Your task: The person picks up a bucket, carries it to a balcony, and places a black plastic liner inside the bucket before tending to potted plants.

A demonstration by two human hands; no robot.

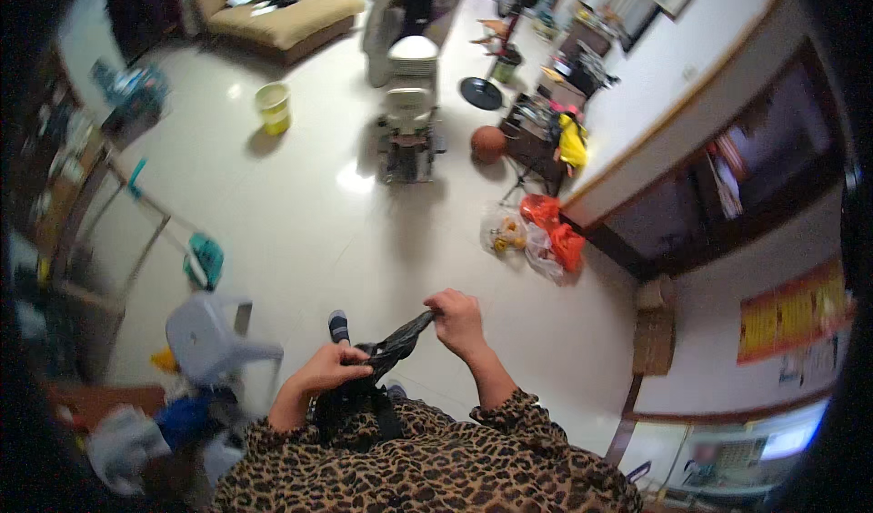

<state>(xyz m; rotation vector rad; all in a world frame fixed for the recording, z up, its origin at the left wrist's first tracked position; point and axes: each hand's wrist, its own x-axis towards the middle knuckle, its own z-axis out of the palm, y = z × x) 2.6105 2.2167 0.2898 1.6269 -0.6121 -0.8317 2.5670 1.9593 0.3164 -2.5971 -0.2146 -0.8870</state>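
A crumpled black plastic bag is stretched slantwise in front of my waist. My left hand pinches its lower end between thumb and fingers. At the upper end, my right hand grips a twisted corner. More black material with a strap hangs below my left hand against the leopard-print top; whether it belongs to the bag I cannot tell. One shoe shows on the tiled floor just beyond the bag.
A grey plastic stool lies at the left, near a green dustpan. Ahead stands a scooter, with a yellow bucket to its left and a basketball to its right. Red bags lie by the wall.
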